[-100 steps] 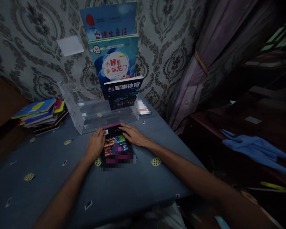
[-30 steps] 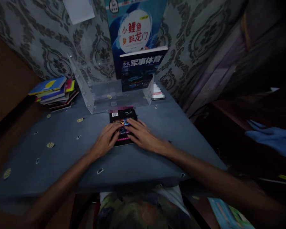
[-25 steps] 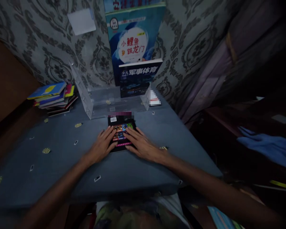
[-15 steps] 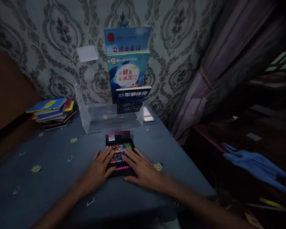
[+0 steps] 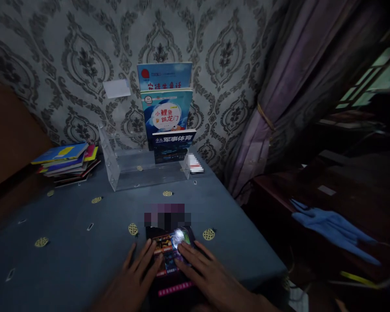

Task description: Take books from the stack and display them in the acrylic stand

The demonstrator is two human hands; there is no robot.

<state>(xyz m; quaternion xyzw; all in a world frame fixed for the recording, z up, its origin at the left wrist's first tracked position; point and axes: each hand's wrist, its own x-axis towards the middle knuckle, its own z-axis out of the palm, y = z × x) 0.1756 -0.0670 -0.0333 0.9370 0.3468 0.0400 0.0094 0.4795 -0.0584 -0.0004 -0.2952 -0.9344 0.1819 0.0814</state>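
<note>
Before me a dark book (image 5: 169, 284) with small coloured pictures and a pink strip lies on the blue tablecloth. My left hand (image 5: 136, 268) rests on its left side, fingers spread. On its right side lies my right hand (image 5: 208, 268), also with fingers stretched out. A bright glare shows on the cover near the right fingertips, and the far end of the book is pixelated. Beyond it stands a clear acrylic book rack (image 5: 139, 171). In the rack, a dark magazine (image 5: 173, 147) stands in front of a turquoise book (image 5: 165, 110) and a blue book (image 5: 164, 76).
A pile of books (image 5: 69, 160) lies at the table's left, near a brown panel (image 5: 13, 134). A white card (image 5: 117, 88) shows above the rack's left part. To the right hang purple curtains (image 5: 260, 121), and a blue glove (image 5: 331, 229) lies on a dark red surface.
Both hands and the book now appear lower and closer in view. The camera's view has shifted, so the rack and its books sit lower too. A glare has appeared on the cover.
</note>
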